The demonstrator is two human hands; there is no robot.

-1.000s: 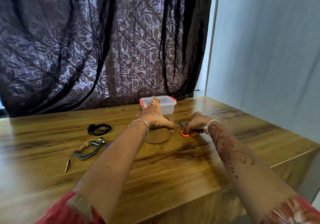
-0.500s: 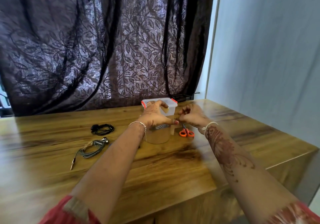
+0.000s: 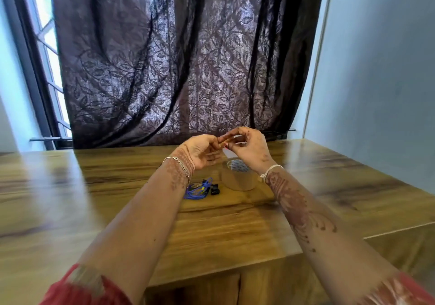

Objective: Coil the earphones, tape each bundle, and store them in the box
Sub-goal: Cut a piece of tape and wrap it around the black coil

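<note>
Spreading wide under my arms, the wooden table (image 3: 235, 229) meets a dark leaf-patterned curtain (image 3: 179, 69) at 12 o'clock, a window (image 3: 44, 29) at 10 and a pale wall (image 3: 376, 69) at 2. The blue earphones (image 3: 197, 189) lie bunched at 8 o'clock of the tape roll (image 3: 237, 181), a blurred black thing (image 3: 214, 190) between them. My left hand (image 3: 202, 150) and right hand (image 3: 250, 150) meet above, fingers curled, tips together; whether they pinch anything I cannot tell.
</note>
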